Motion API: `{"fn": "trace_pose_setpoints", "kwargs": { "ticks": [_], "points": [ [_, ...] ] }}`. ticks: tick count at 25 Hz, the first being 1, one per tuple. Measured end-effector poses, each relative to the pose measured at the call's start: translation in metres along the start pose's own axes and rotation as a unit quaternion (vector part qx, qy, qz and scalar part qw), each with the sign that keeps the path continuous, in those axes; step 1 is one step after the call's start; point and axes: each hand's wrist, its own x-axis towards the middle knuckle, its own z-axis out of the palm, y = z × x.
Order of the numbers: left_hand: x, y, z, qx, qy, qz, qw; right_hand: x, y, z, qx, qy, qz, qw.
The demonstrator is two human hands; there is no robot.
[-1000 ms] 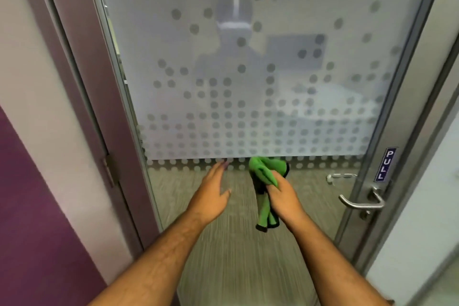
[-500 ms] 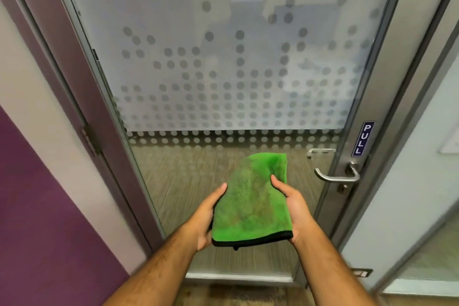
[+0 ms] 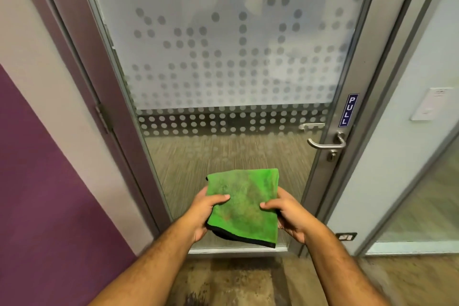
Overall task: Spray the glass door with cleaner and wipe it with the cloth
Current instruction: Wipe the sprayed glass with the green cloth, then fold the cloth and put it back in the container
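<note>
Now the green cloth [image 3: 244, 206], bunched in one fist a second ago, lies folded flat between the left hand [image 3: 202, 211] and right hand [image 3: 288, 216] (both gripping its edges), apparently ready for wiping the glass door [image 3: 231, 57] ahead.

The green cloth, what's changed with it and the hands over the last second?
The green cloth went from a bunched wad in the right hand alone, up by the glass door, to a flat folded pad lower down. The left hand, open and empty before, took hold of its left edge. The door is still shut, its handle untouched.
</note>
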Motion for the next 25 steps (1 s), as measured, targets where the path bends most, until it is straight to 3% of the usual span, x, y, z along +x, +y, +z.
{"fn": "trace_pose_setpoints", "kwargs": {
  "ticks": [4, 11, 16, 18, 22, 25],
  "points": [
    [-0.036, -0.016, -0.04, 0.027, 0.048, -0.014, 0.998, -0.037, 0.039, 0.04, 0.002, 0.023, 0.021, 1.0],
    [-0.091, -0.05, -0.069, -0.077, -0.041, -0.063, 0.994, -0.097, 0.086, 0.084, 0.069, 0.109, -0.036, 0.991],
    [-0.11, -0.055, -0.042, -0.133, -0.075, -0.026, 0.988, -0.145, 0.087, 0.066, 0.057, 0.15, -0.076, 0.984],
    [-0.118, -0.06, -0.022, -0.142, -0.108, -0.063, 0.982, -0.167, 0.088, 0.049, 0.067, 0.161, -0.085, 0.981],
    [-0.138, -0.084, 0.033, -0.119, -0.177, -0.215, 0.953, -0.215, 0.096, 0.0, 0.089, 0.182, -0.104, 0.974],
    [-0.15, -0.114, 0.098, -0.084, -0.198, -0.215, 0.952, -0.266, 0.1, -0.056, 0.095, 0.214, -0.108, 0.966]
  ]
}}
